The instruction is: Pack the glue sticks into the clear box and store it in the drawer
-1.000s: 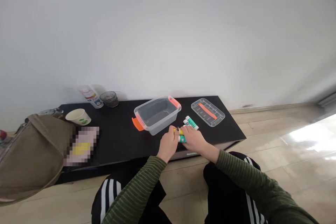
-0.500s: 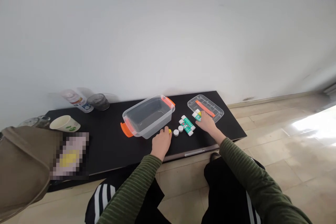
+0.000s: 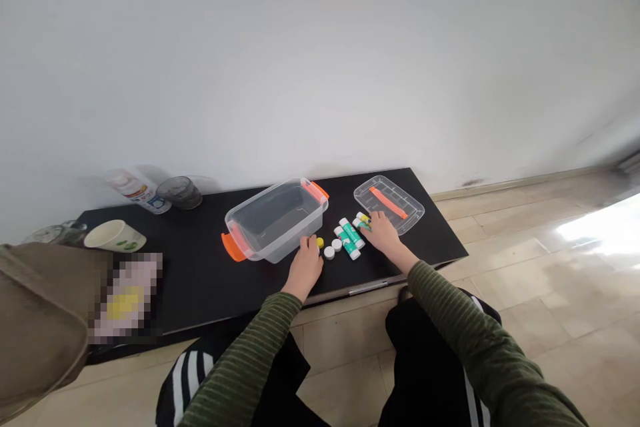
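Note:
My left hand (image 3: 304,268) is closed, its bent fingertips at a yellow cap (image 3: 320,242) on the black tabletop. Beside that cap stand two white caps, a nearer one (image 3: 329,253) and a farther one (image 3: 337,245). Two green-and-white glue sticks (image 3: 351,232) lie side by side to their right. My right hand (image 3: 384,235) has its fingers closed on a green glue stick (image 3: 361,223) and a yellow glue stick (image 3: 364,217), both partly hidden by the fingers. Behind the left hand is a clear plastic box (image 3: 270,255), open on top, with orange latches.
The box's clear lid (image 3: 417,208), with an orange handle, lies at the right end of the black table (image 3: 200,280). At the left are a paper cup (image 3: 113,236), a dark glass (image 3: 181,193), a spray can (image 3: 137,192) and a brown cloth-like thing (image 3: 45,320). A wall runs behind.
My right hand has moved left and lowered the green and yellow glue sticks beside the other two. More of the yellow cap shows past my left fingertips. The view has shifted slightly.

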Available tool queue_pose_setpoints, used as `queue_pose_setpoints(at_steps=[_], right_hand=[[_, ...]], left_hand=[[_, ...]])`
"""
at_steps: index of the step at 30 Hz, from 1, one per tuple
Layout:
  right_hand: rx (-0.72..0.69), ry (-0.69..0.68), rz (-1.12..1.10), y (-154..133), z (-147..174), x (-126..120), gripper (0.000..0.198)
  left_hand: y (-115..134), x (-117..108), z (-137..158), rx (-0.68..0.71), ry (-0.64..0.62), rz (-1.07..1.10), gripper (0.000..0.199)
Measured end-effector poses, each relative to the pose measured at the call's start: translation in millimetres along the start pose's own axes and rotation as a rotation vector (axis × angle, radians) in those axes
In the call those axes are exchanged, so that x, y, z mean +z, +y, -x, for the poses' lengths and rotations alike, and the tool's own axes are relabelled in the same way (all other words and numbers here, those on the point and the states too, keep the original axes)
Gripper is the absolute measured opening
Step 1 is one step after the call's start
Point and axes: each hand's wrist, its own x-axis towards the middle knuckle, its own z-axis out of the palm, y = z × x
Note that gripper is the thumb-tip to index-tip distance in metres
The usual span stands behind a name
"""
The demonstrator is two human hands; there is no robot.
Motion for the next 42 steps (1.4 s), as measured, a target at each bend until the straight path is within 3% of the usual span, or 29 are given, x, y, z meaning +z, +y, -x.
queue_pose_setpoints(at_steps=[8,13,19,26,30,33,36,38,40,42], right_hand=[[-0.022,-0.058,0.086,-3.0,19.0,-16.1,0.037],[0.036,-0.184,0.059,1.5,29.3,-15.5,0.057],[-0.116,-0.183,-0.171,-3.2,34.8,-9.0,0.067],[-0.163,-0.1,-0.135,-3.6,46.3,-22.9,0.043],[-0.342,-0.131,-0.117,-12.3,63.4,-33.4,0.032],[-0.527,-0.372,-0.088,-19.0,78.6,-36.1,0.031],[-0.739,-0.738,-0.165,-21.2,90.8,-43.0,0.03],[-0.82,-0.934,-0.347,-20.4,96.1,-53.4,0.025],[-0.837,-1.032,-0.588,-18.7,98.9,-65.2,0.02],[-0.812,-1.014,-0.844,-17.3,98.1,-72.9,0.032]], left_hand=[[-13.1,7.4,6.7,-0.003,-0.142,0.152,0.088],[-9.6,19.9,2.1,0.071,-0.004,0.166,0.069],[7.1,22.3,-12.5,0.106,0.068,0.078,0.056],[18.7,2.1,-10.2,0.091,0.074,-0.036,0.058],[26.9,-16.0,15.1,0.2,0.066,0.021,0.039],[28.3,-28.4,38.5,0.409,-0.139,0.208,0.019],[25.0,-43.7,56.1,0.596,-0.612,0.505,0.02],[22.0,-55.7,61.7,0.619,-0.918,0.745,0.032],[19.2,-66.0,61.9,0.611,-1.013,0.99,0.051],[17.2,-70.6,57.0,0.563,-0.923,1.216,0.079]])
